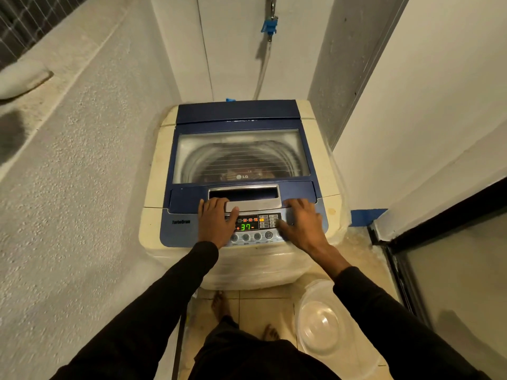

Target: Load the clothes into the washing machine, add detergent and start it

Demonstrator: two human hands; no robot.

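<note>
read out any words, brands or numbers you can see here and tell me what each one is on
"LG": on the lid window of the washer.
"TurboDrum": on the blue panel, left of the left hand.
"37": green digits on the display.
Button labels under the display and beside the right hand: too small to read.

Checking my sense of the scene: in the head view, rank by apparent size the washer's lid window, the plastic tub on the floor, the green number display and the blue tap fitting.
Largest to smallest, as seen:
1. lid window
2. plastic tub, though it sits nearer the camera, so true size is unsure
3. blue tap fitting
4. number display; these last two look close
</note>
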